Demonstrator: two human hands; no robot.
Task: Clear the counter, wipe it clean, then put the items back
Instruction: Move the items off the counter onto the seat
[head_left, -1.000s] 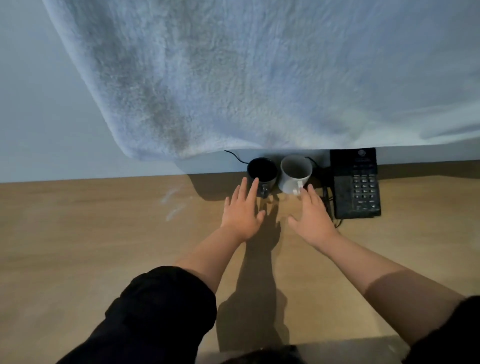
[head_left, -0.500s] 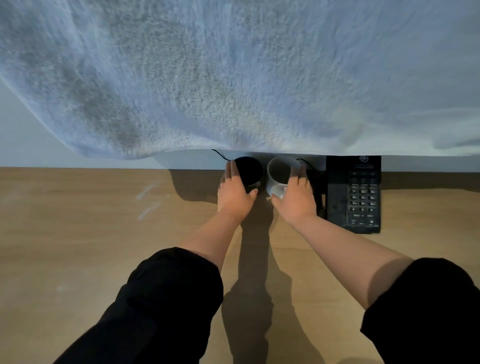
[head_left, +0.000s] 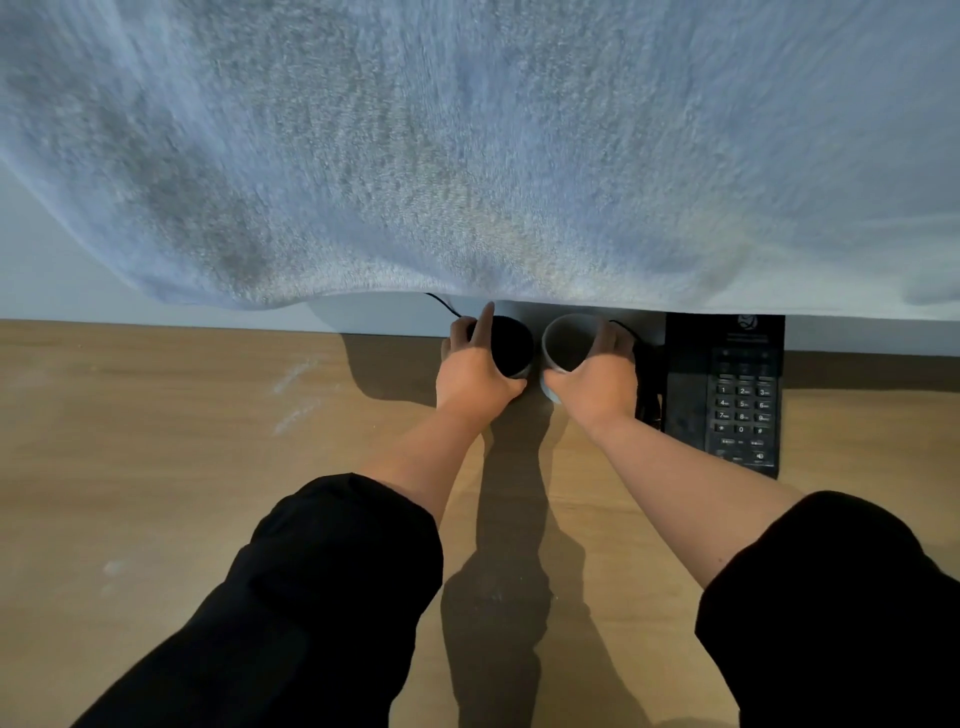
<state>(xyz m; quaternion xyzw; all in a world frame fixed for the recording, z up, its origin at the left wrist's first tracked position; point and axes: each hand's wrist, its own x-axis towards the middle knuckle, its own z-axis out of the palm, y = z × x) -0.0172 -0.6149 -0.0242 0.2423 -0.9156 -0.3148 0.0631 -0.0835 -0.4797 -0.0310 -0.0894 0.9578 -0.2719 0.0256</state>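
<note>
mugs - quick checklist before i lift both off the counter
1. Grip of left hand on black mug: ok, the fingers curl round it.
2. Grip of right hand on white mug: ok, the hand wraps its side.
3. Mugs empty: the white mug looks empty, ok; the black mug is too dark inside, cannot tell.
4. Gap between right hand and phone: cannot tell, they sit very close.
5. Thin cord free of left hand: cannot tell, it ends right by the fingers.
6. Room above the mugs: cannot tell, the hanging towel hides it.
</note>
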